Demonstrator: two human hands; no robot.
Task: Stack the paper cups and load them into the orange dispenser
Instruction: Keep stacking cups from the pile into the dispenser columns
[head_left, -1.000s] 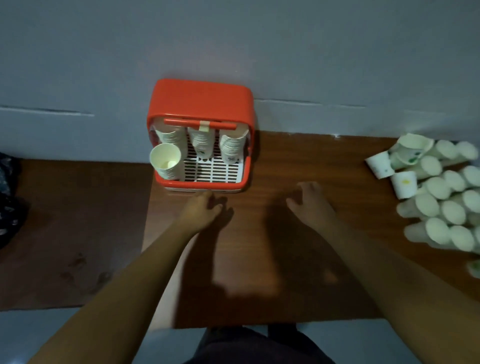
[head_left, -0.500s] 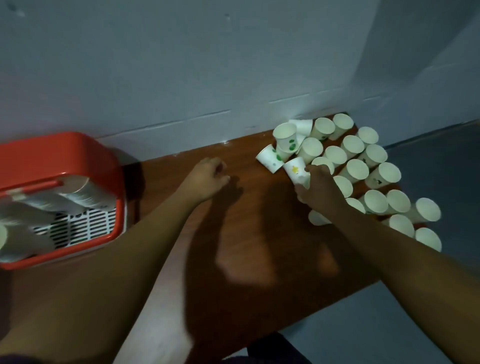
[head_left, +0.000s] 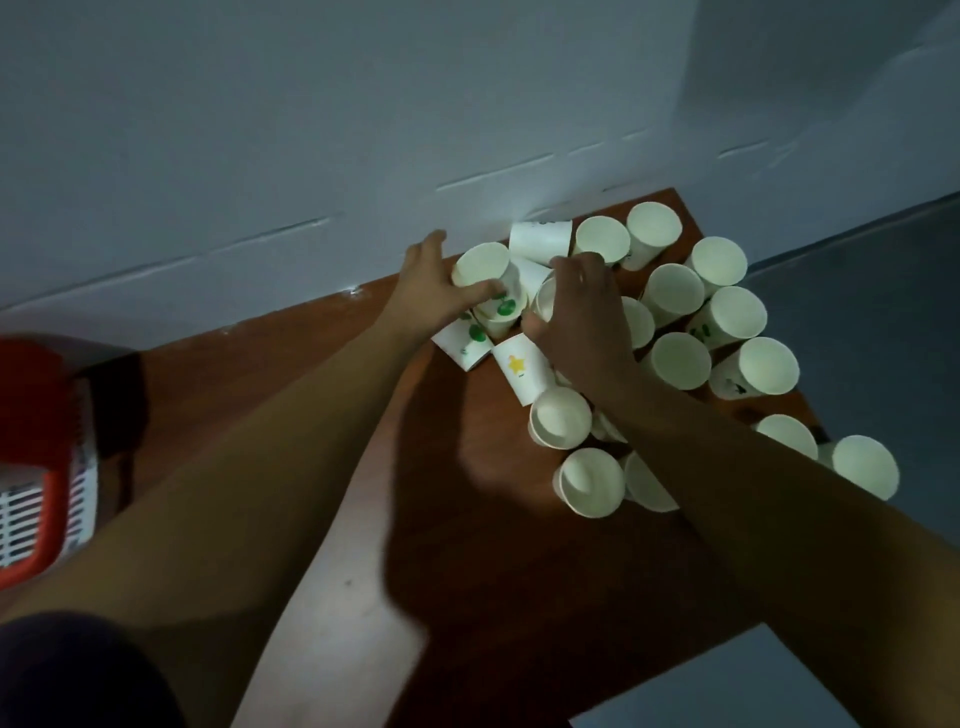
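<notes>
Several white paper cups (head_left: 680, 361) lie and stand in a heap at the far right end of the brown table (head_left: 363, 467). My left hand (head_left: 434, 288) grips a green-dotted cup (head_left: 485, 275) near the wall, fingers wrapped round its side. My right hand (head_left: 579, 312) curls round another cup (head_left: 546, 297) just beside it; most of that cup is hidden by my fingers. A cup with a yellow star (head_left: 522, 366) lies on its side below both hands. The orange dispenser (head_left: 36, 457) is cut off at the left edge, its white grille showing.
A grey wall (head_left: 311, 130) runs right behind the cups. The table's right edge drops off just past the heap, with grey floor (head_left: 883, 291) beyond. Bare wood lies between the dispenser and the cups.
The view has swung right from the dispenser to the cup heap. Both hands reached across the table into the heap, and each now grips a cup.
</notes>
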